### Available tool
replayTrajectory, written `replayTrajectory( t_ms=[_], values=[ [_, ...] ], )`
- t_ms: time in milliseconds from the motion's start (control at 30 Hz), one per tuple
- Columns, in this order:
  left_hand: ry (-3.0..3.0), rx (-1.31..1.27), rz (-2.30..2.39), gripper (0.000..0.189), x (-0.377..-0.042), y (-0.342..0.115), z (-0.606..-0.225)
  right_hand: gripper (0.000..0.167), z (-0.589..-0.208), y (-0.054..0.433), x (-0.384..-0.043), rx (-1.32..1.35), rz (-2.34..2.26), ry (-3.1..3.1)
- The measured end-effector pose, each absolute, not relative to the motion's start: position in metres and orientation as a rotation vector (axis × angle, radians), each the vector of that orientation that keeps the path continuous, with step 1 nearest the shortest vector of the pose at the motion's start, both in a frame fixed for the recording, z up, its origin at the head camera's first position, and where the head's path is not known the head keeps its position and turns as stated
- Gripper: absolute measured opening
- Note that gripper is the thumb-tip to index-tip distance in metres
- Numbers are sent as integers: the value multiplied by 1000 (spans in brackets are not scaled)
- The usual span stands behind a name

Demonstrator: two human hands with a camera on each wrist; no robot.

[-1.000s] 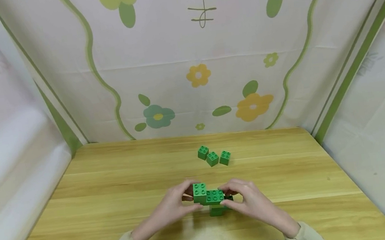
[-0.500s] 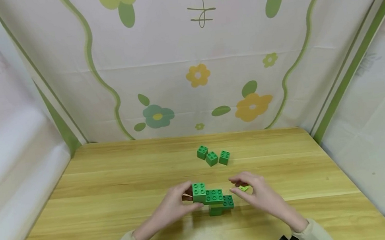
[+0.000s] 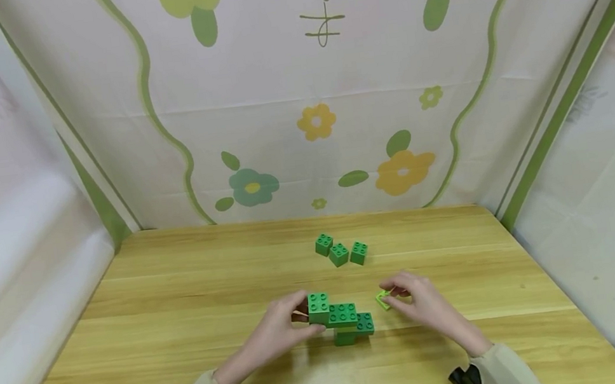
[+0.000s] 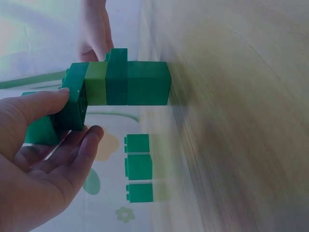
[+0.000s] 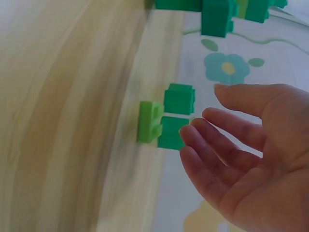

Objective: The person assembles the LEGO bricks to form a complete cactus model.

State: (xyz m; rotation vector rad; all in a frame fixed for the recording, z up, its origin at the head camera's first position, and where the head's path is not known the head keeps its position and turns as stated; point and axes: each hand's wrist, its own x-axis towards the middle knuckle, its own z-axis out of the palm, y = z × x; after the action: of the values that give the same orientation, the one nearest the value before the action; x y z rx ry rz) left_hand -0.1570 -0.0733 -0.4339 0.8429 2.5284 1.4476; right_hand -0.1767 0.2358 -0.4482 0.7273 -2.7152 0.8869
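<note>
A stepped build of green toy building bricks (image 3: 342, 314) stands on the wooden table, with a lighter green layer (image 4: 96, 83) in its middle. My left hand (image 3: 285, 324) holds the upper left end of this build between thumb and fingers (image 4: 79, 162). To the right of the build lies a thin lime-green brick (image 3: 382, 300), its studs seen side-on in the right wrist view. Close beside it, partly covering it in the head view, is my right hand (image 3: 417, 296). The right fingers (image 5: 193, 159) are loosely bent, the thumb stands apart, and nothing sits between them.
Three loose green bricks, the left one (image 3: 323, 244), the middle one (image 3: 339, 254) and the right one (image 3: 358, 253), lie farther back on the wooden table (image 3: 191, 277). A white flower-print cloth (image 3: 271, 81) hangs behind the table's far edge.
My right hand has let go of the build's right side and moved right to the lime-green brick, which has come into view. My left hand stays on the build.
</note>
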Motion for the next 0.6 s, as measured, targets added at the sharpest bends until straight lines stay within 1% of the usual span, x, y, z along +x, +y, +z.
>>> replayTrajectory(
  t_ms=[600],
  values=[
    [2540,869,1462,24,-156,-74,-437,29,-461,248,-191,709,815,-2859]
  ],
)
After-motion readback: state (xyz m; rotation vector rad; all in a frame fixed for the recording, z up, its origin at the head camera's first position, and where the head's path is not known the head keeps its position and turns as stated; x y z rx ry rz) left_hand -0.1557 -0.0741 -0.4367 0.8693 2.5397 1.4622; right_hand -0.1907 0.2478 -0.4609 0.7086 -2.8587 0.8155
